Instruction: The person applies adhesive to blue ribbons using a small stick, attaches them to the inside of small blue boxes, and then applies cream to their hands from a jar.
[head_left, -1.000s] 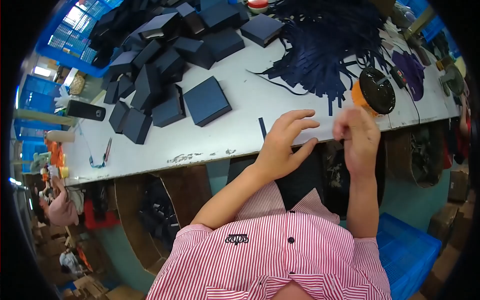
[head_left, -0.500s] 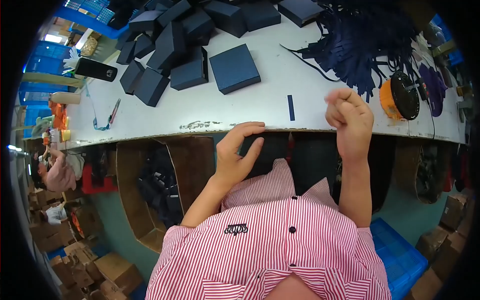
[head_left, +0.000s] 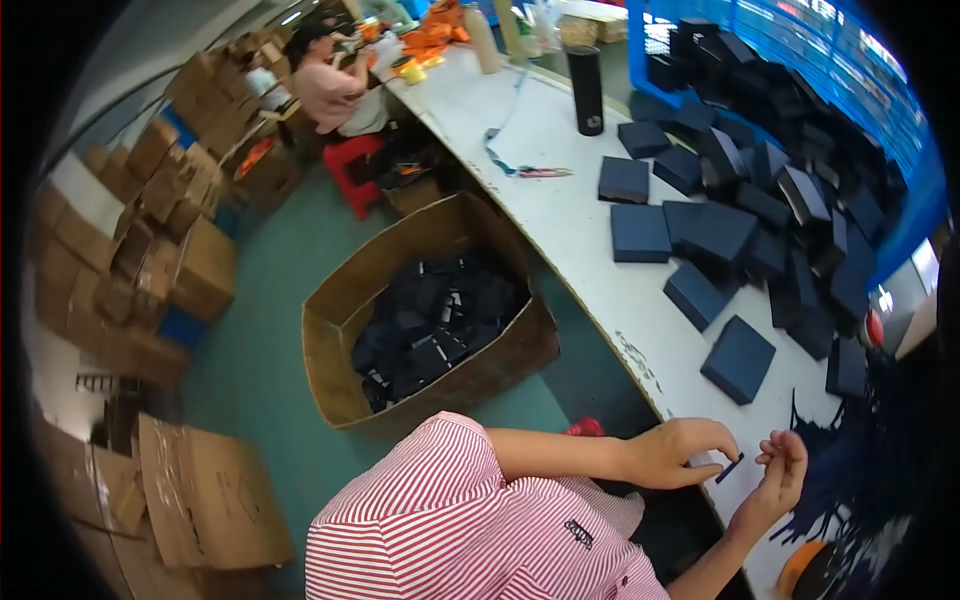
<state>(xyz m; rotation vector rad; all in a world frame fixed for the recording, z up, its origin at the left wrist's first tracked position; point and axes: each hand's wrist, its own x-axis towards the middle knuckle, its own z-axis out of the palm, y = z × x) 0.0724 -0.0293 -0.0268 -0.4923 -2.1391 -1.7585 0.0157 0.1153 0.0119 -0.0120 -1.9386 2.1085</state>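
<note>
My left hand (head_left: 680, 452) is at the front edge of the white table, with thumb and forefinger apart in a loose curve. Close by its fingertips is a short narrow navy strip (head_left: 731, 467), and no firm grip on it shows. My right hand (head_left: 780, 478) hovers palm up just to the right, its fingers curled in toward the thumb; whatever may be between them is too small to make out. A dark navy box (head_left: 738, 360) lies on the table beyond both hands. Beside my right hand spreads a heap of navy strips (head_left: 865, 450).
More navy boxes (head_left: 710, 230) pile toward a blue crate (head_left: 900, 110). On the table (head_left: 545, 215) stand a black tumbler (head_left: 586, 90) and an orange tape roll (head_left: 803, 568). A cardboard carton (head_left: 330, 350) of dark pieces sits on the floor. A seated person (head_left: 330, 95) works farther along.
My view has swung left, bringing the floor carton and the seated person into fuller sight. My two hands have come closer together, and the navy strip is now near my left fingertips.
</note>
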